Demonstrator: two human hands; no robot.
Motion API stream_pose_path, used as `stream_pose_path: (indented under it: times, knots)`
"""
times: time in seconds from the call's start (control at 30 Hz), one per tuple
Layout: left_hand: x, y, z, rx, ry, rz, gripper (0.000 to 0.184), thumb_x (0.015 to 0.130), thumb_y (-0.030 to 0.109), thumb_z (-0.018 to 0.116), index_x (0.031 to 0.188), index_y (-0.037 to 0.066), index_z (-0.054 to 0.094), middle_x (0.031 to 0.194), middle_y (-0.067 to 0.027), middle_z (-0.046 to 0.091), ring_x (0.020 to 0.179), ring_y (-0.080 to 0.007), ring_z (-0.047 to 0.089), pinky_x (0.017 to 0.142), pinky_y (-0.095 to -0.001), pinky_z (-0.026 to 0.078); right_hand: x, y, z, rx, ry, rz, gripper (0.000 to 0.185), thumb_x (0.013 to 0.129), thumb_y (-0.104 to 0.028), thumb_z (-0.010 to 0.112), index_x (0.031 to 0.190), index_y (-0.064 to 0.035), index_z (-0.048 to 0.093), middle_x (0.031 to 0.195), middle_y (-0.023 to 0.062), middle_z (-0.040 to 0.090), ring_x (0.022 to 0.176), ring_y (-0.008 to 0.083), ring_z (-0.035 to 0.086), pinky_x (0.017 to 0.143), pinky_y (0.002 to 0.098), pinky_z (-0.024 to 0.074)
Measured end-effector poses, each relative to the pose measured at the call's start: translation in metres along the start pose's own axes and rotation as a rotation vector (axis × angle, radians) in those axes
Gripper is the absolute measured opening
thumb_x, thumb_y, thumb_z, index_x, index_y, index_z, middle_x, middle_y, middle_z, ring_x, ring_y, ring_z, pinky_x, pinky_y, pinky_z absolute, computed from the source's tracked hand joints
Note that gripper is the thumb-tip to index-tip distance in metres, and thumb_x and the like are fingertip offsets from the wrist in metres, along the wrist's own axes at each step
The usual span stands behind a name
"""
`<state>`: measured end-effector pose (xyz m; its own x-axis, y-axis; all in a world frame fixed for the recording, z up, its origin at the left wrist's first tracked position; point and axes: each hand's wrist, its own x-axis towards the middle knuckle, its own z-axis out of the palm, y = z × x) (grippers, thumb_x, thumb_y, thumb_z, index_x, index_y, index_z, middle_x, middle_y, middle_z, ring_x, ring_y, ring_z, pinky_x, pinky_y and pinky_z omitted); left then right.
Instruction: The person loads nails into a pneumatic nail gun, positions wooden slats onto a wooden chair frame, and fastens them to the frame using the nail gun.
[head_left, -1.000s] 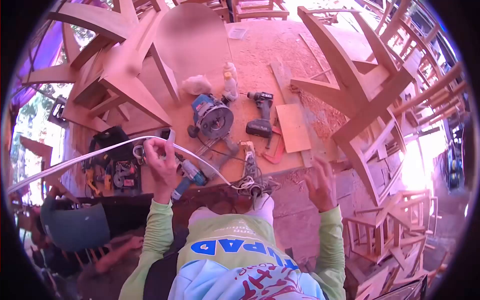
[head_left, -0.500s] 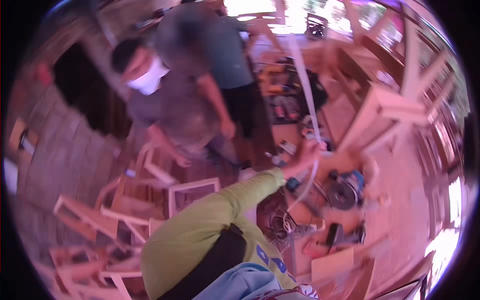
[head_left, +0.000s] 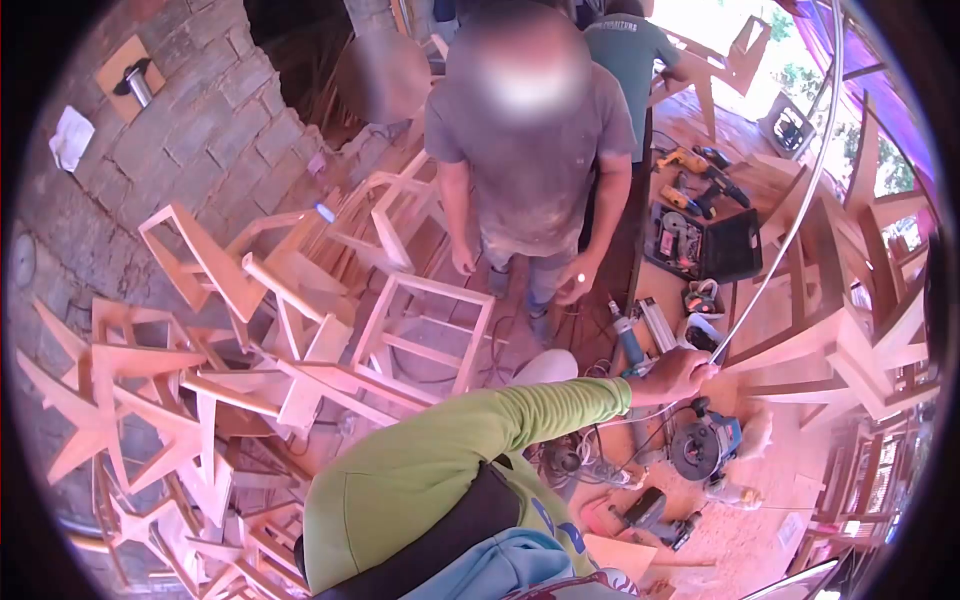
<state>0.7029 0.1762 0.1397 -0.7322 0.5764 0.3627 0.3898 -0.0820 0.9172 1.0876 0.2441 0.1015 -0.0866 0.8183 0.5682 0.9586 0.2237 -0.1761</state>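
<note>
The left hand has a long white cord raised, fingers clamped on it, near the untouched blue round-based router; right fingers: cannot tell.

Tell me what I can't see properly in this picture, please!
In the head view:
- Right hand: not in view, so I can't tell what it's doing.
- White cord: its far end is cut off by the top edge.
- Left hand: the fingers are too small to tell apart.
- Standing person: the head is blurred.
- Paper on the wall: too small to read.

Router between toolbox and drill
</note>
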Motion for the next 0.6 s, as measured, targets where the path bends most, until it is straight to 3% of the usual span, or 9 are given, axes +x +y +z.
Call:
stream_pose_path:
  times: [0.13, 0.23, 0.27, 0.3, 0.47, 0.6]
  knots:
    - [-0.009, 0.004, 0.005, 0.011, -0.097, -0.039, 0.021, 0.097, 0.024, 0.065, 0.090, 0.006, 0.073, 0.077, -0.0180, 0.071, 0.075, -0.0384, 0.071, 0.066, -0.0496, 0.052, -0.014, 0.000, -0.002, -0.009, 0.010, 0.039, 0.053, 0.093, -0.026, 0.071, 0.136, 0.0001, 0.056, 0.135, 0.0225, 0.057, 0.123, 0.0397, 0.054, 0.105, 0.0502, 0.0453]
    - [-0.023, -0.009, 0.020, -0.004, 0.068, 0.105, 0.029, 0.098, 0.025, 0.066, 0.080, 0.002, 0.069, 0.068, -0.0201, 0.066, 0.063, -0.0386, 0.067, 0.059, -0.0489, 0.048, -0.017, -0.009, 0.002, 0.017, 0.009, -0.004, 0.052, 0.093, -0.026, 0.071, 0.135, 0.0000, 0.057, 0.133, 0.0224, 0.058, 0.121, 0.0395, 0.055, 0.103, 0.0502, 0.0462]
    - [-0.033, -0.006, 0.015, -0.020, 0.016, 0.005, 0.022, 0.095, 0.026, 0.067, 0.091, 0.006, 0.074, 0.075, -0.0209, 0.069, 0.072, -0.0407, 0.070, 0.065, -0.0517, 0.051, -0.018, -0.014, 0.003, 0.025, 0.009, -0.020, 0.052, 0.092, -0.026, 0.071, 0.135, 0.0000, 0.057, 0.132, 0.0224, 0.058, 0.120, 0.0394, 0.056, 0.103, 0.0501, 0.0465]
    - [-0.042, 0.000, 0.005, 0.079, -0.018, 0.013, 0.024, 0.096, 0.028, 0.066, 0.091, 0.006, 0.074, 0.076, -0.0217, 0.069, 0.072, -0.0410, 0.070, 0.065, -0.0523, 0.051, -0.018, -0.022, 0.003, 0.030, 0.003, -0.034, 0.051, 0.092, -0.026, 0.071, 0.134, 0.0000, 0.057, 0.131, 0.0224, 0.059, 0.119, 0.0393, 0.056, 0.102, 0.0501, 0.0467]
    - [-0.079, -0.001, -0.045, -0.058, -0.100, 0.014, 0.027, 0.096, 0.031, 0.066, 0.090, 0.006, 0.073, 0.074, -0.0202, 0.069, 0.073, -0.0407, 0.070, 0.067, -0.0522, 0.052, -0.019, -0.049, 0.004, 0.057, 0.012, -0.085, 0.050, 0.092, -0.026, 0.071, 0.133, -0.0002, 0.059, 0.127, 0.0223, 0.061, 0.115, 0.0389, 0.058, 0.099, 0.0500, 0.0481]
    - [-0.107, -0.019, -0.088, 0.073, -0.039, 0.024, 0.029, 0.100, 0.029, 0.064, 0.090, 0.003, 0.069, 0.072, -0.0214, 0.066, 0.068, -0.0389, 0.069, 0.063, -0.0507, 0.048, -0.026, -0.057, 0.000, 0.042, 0.010, -0.082, 0.048, 0.091, -0.026, 0.070, 0.131, -0.0003, 0.060, 0.124, 0.0223, 0.062, 0.112, 0.0385, 0.059, 0.097, 0.0499, 0.0492]
